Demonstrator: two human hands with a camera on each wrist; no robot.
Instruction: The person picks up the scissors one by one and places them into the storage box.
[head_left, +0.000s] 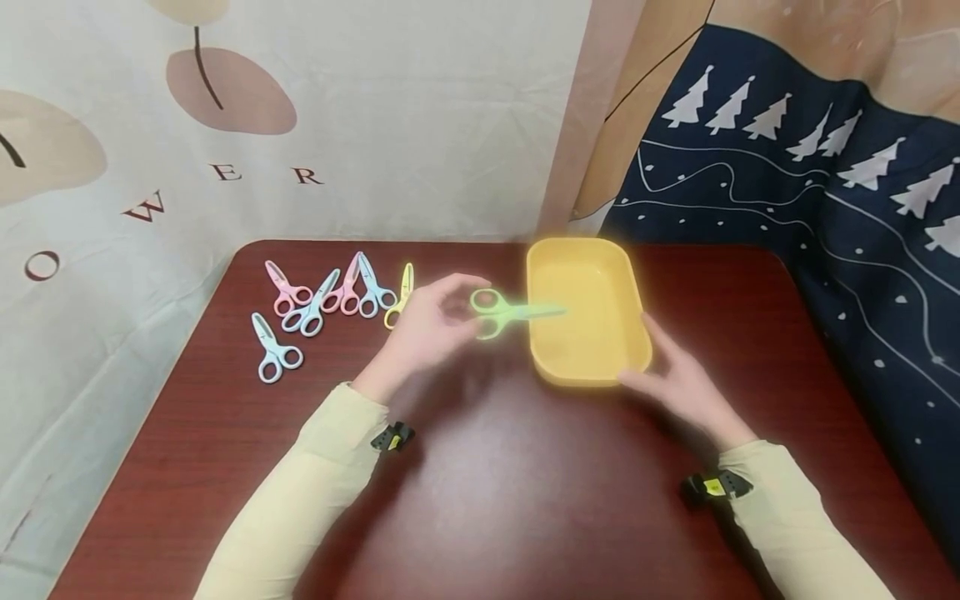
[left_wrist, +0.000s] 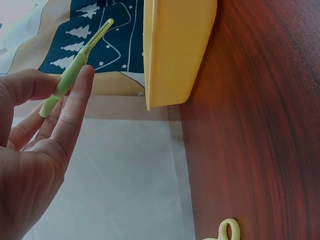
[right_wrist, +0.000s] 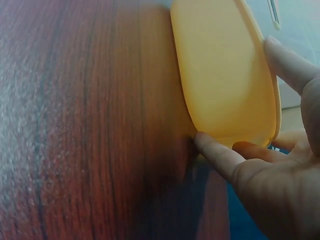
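Green plastic scissors [head_left: 504,312] are pinched at the handle loops by my left hand [head_left: 431,321], between thumb and fingers. Their blades point right, over the left rim of a yellow plastic box [head_left: 585,367]. In the left wrist view the scissors [left_wrist: 72,75] appear edge-on, held up off the table. My right hand [head_left: 678,383] touches the near right corner of the box from outside, its fingers spread and fairly straight. The right wrist view shows the fingertips against the box's outer side and rim [right_wrist: 274,95]. No contents are seen inside the box in the head view.
On the table [head_left: 525,500], left of my left hand, lie several scissors: light blue scissors [head_left: 273,354], pink scissors [head_left: 285,292] and yellow scissors [head_left: 406,283] among them. A pale printed cloth [head_left: 420,125] hangs behind; a dark blue cloth with white trees [head_left: 750,192] hangs at right.
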